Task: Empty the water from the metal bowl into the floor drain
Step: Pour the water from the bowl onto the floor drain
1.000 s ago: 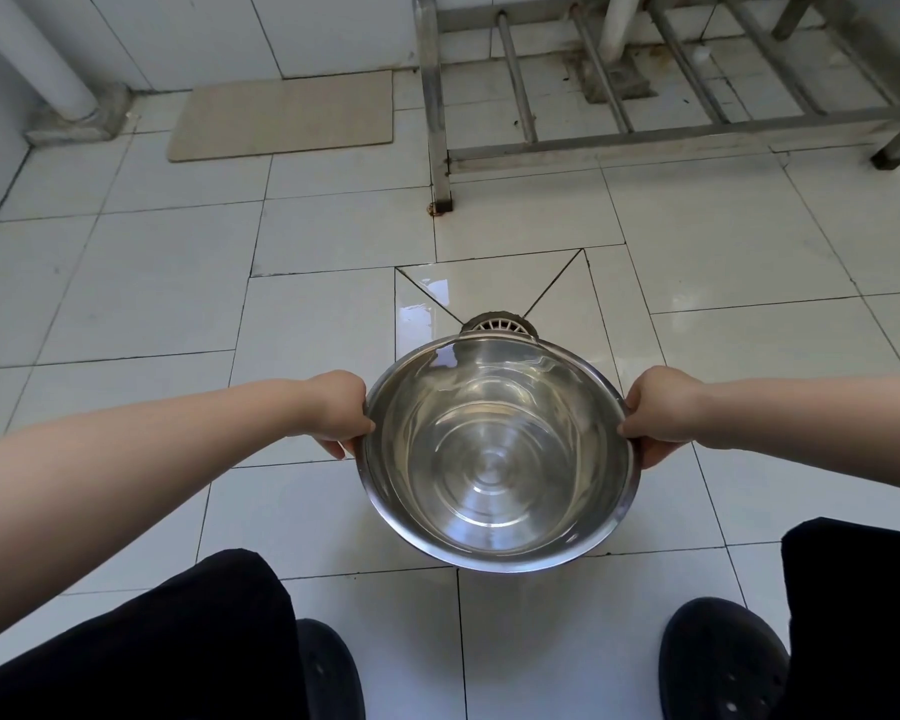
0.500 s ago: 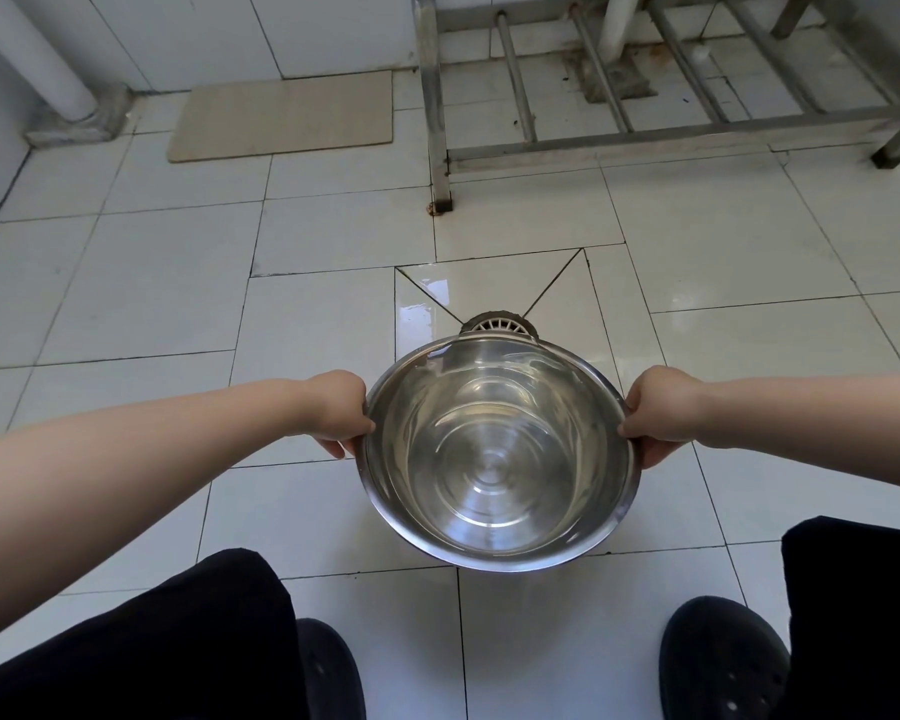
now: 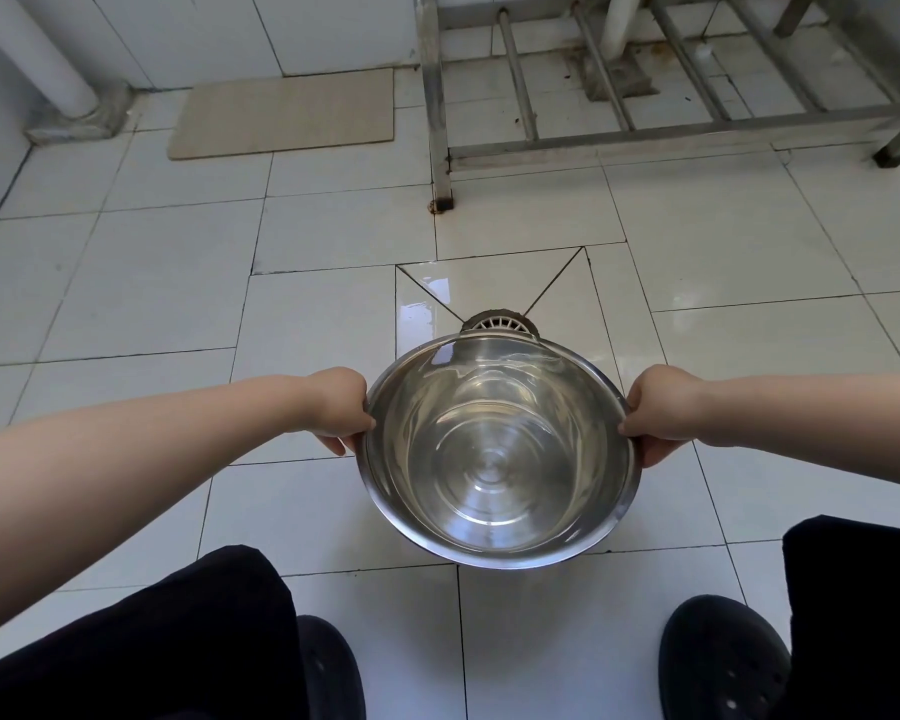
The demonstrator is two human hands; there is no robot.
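Observation:
A shiny metal bowl (image 3: 497, 454) holding clear water is held above the white tiled floor. My left hand (image 3: 341, 407) grips its left rim and my right hand (image 3: 658, 413) grips its right rim. The bowl's far edge is dipped forward, and the water gathers toward that far side. Just beyond the far rim lies the round floor drain (image 3: 500, 322), with a white slotted grate, half hidden by the bowl. The tiles around the drain look wet.
A steel rack frame (image 3: 440, 148) stands on the floor behind the drain. A beige mat (image 3: 287, 114) lies at the back left beside a white pipe (image 3: 37, 59). My two black shoes (image 3: 723, 662) and dark trouser legs are at the bottom.
The bowl has tipped slightly further forward, and the water surface has shifted toward the far rim. Both hands stay on the rim.

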